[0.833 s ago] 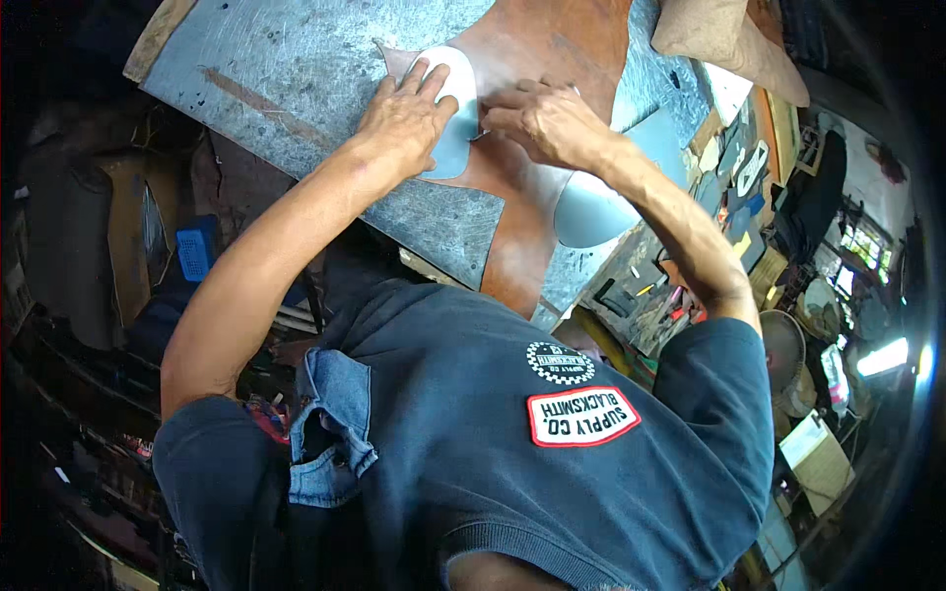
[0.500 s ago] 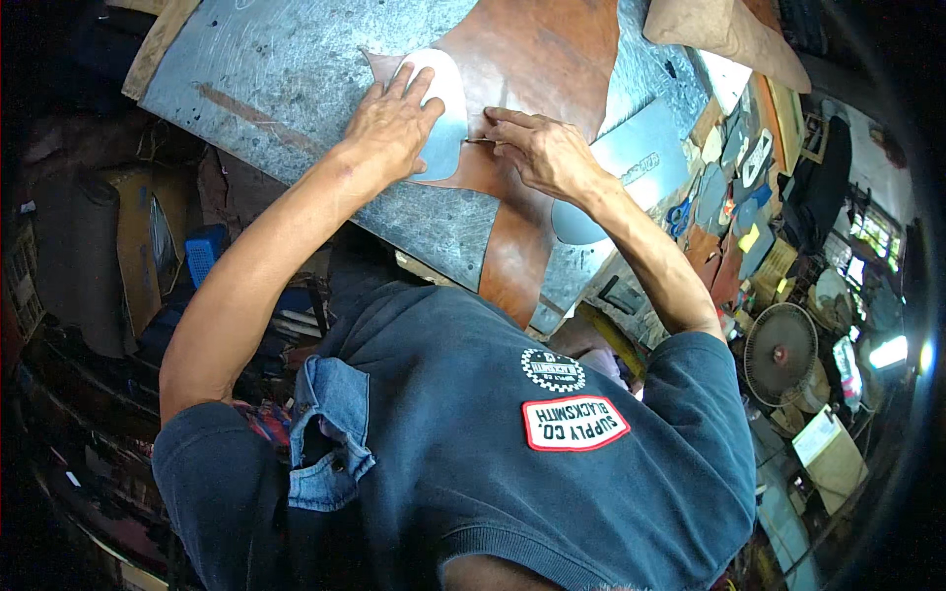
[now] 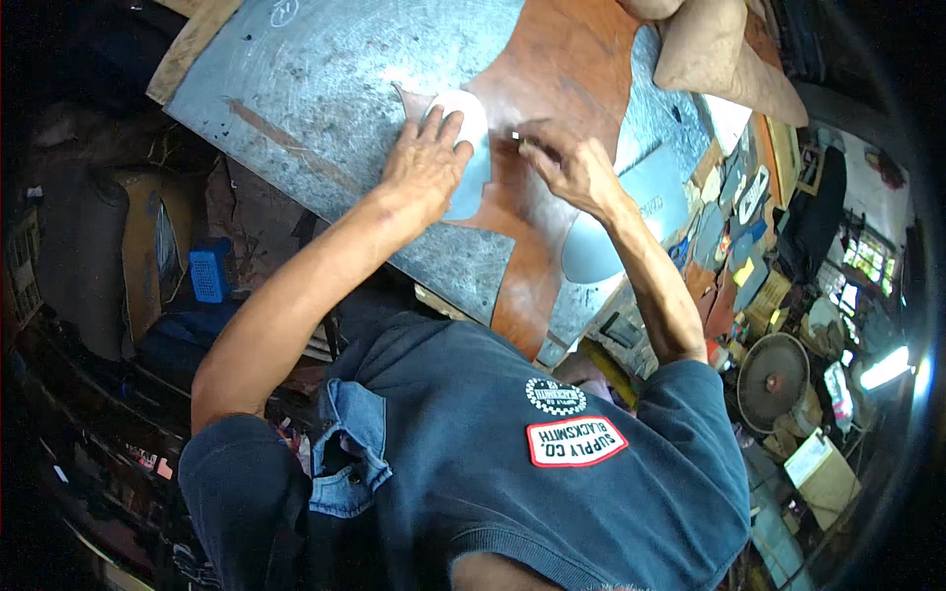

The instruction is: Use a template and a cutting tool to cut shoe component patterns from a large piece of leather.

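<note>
My left hand (image 3: 426, 167) lies with its fingers spread, pressing down on a pale, rounded sheet template (image 3: 471, 148). Under the template is a piece of brown leather (image 3: 552, 69), whose narrower strip runs toward me over the table's near edge. To the right of the template, my right hand (image 3: 576, 167) is closed in a pinch above the leather. A small tool (image 3: 515, 136) with a light, shiny end shows at its fingertips; most of it is hidden, so its kind cannot be made out.
A scuffed grey metal-topped table (image 3: 305, 89) carries the leather. Another pale rounded template (image 3: 596, 241) sits under my right forearm. Brown cushion-like pieces (image 3: 705, 49) rest at the far right. Scraps and a fan (image 3: 774, 382) are at the right, a blue basket (image 3: 208, 273) at the left.
My right hand with the small tool has moved away from the template's right edge, farther from me. My left hand stays on the template. The whole view has shifted somewhat.
</note>
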Available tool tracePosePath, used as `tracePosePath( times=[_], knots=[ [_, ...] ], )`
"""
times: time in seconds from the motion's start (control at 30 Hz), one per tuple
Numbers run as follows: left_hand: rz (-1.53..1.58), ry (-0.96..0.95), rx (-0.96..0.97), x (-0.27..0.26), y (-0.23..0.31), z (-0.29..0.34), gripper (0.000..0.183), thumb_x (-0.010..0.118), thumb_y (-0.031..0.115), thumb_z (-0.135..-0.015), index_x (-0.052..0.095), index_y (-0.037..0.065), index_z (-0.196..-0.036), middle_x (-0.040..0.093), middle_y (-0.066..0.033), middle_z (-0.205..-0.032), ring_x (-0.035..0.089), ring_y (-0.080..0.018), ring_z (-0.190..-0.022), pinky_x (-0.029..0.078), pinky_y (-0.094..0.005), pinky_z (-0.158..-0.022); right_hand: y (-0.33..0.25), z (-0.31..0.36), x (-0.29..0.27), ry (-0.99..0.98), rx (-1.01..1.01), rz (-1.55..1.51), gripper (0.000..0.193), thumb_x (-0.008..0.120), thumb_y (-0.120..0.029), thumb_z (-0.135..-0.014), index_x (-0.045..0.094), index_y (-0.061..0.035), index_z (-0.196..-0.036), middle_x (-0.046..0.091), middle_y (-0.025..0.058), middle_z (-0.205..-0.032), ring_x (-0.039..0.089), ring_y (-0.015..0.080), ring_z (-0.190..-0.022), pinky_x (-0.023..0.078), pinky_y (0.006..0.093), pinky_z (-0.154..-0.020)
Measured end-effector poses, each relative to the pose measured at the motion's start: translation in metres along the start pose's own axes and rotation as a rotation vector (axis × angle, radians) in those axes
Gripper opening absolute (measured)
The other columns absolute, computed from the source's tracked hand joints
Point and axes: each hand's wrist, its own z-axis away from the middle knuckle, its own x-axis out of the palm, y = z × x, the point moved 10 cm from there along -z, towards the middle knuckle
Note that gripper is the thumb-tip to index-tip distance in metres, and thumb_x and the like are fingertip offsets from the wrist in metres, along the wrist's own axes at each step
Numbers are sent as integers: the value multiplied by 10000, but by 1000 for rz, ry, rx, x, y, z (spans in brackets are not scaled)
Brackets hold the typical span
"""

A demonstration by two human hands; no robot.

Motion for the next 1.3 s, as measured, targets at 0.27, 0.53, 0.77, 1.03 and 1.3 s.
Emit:
tracePosePath(
  times=[0.27,0.53,0.77,1.03,1.3],
  knots=[
    [-25,38,2,0,-2,-3,688,855,271,-660,519,44,-1215,296,-237,-1502,270,-390,-1412,324,-502,-1092,-1,-82,2,4,-184,151,237,645,-204,-880,700,-85,-1077,696,118,-1058,659,323,-950,532,395,-814],
    [-34,63,10,-4,-3,-4,680,859,265,-653,528,50,-1208,299,-236,-1500,267,-390,-1414,338,-522,-1072,2,-92,15,-105,-260,159,229,635,-202,-884,704,-93,-1074,693,108,-1041,651,319,-957,532,397,-811],
    [-37,48,-1,-3,-3,-5,673,860,264,-652,532,52,-1200,310,-227,-1497,269,-386,-1414,330,-523,-1086,2,-90,17,-126,-258,194,239,627,-188,-881,694,-99,-1093,680,99,-1070,647,315,-967,532,390,-814],
    [-18,41,18,-6,-1,-6,676,867,254,-641,531,45,-1189,317,-226,-1493,266,-385,-1416,333,-517,-1088,6,-87,15,-85,-225,242,239,626,-187,-877,694,-113,-1093,682,78,-1064,645,307,-972,536,390,-804],
    [53,55,5,-9,-5,1,672,868,238,-639,526,40,-1183,311,-211,-1504,281,-371,-1417,367,-552,-1048,2,-83,12,-52,-240,225,221,622,-178,-865,706,-107,-1057,685,78,-1067,659,311,-926,538,409,-781]
  ],
)
